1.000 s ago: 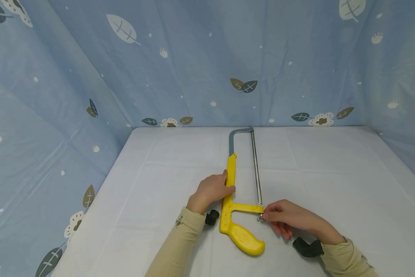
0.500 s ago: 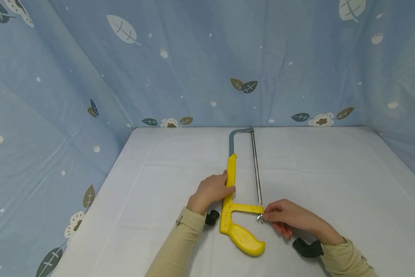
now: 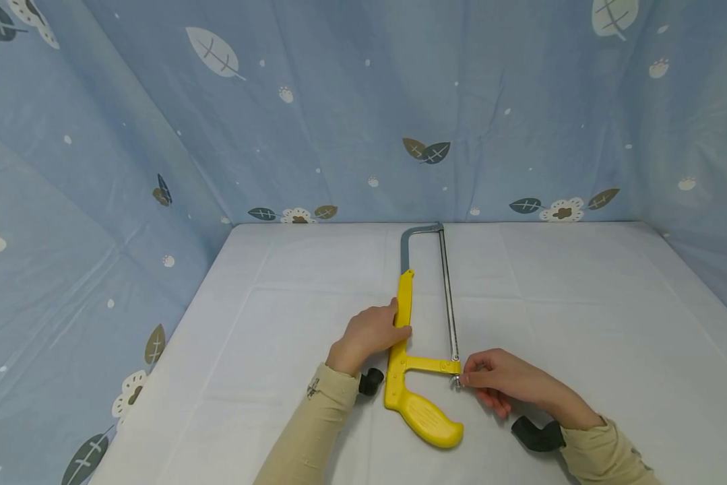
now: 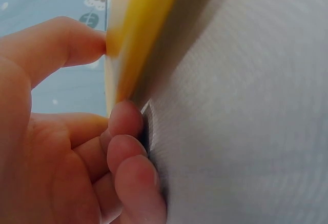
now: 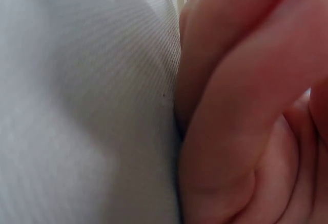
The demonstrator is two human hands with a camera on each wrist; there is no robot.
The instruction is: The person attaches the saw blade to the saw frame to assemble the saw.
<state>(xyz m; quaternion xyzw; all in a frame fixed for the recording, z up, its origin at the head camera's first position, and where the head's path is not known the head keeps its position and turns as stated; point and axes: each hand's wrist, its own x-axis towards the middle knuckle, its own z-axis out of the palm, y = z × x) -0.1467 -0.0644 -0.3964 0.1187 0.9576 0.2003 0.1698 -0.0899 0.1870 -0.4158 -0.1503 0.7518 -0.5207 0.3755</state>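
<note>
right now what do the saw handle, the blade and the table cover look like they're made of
Saw handle: likely moulded plastic, glossy uniform yellow. Blade: looks like metal, thin, grey, with a dull shine. Table cover: probably woven cloth, matte white, fold creases, fine weave in the wrist views.

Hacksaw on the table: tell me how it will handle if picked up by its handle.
The hacksaw should lift stiffly, since a metal frame joins its yellow handle. It looks long and thin, so probably front-heavy. Lying flat, it seems unlikely to roll.
</note>
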